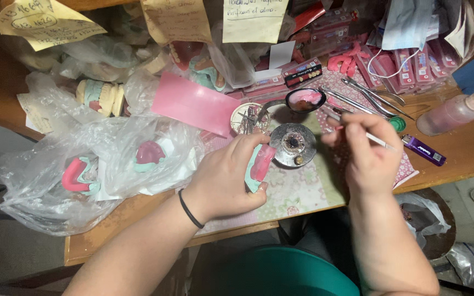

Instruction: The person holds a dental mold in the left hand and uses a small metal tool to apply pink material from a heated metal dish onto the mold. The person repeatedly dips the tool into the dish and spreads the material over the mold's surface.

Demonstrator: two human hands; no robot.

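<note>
A cluttered wooden desk (456, 156) carries plastic bags, pink wax sheets and metal tools. The left hand (223, 178) closes its grip on a pink-and-teal dental model (260, 164) beside a small burner (293, 143). The right hand (370, 156) pinches a thin instrument (378, 141); shaping looks unfinished.

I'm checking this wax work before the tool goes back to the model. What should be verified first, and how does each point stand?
1. Left hand grips the dental model firmly: ok.
2. Right hand holds the thin tool: ok.
3. Tool tip state: cannot tell, blurred.
4. Burner beside the model, within reach: ok.
5. Burner lit: cannot tell.
6. Plastic bag apart from the burner: ok.
</note>
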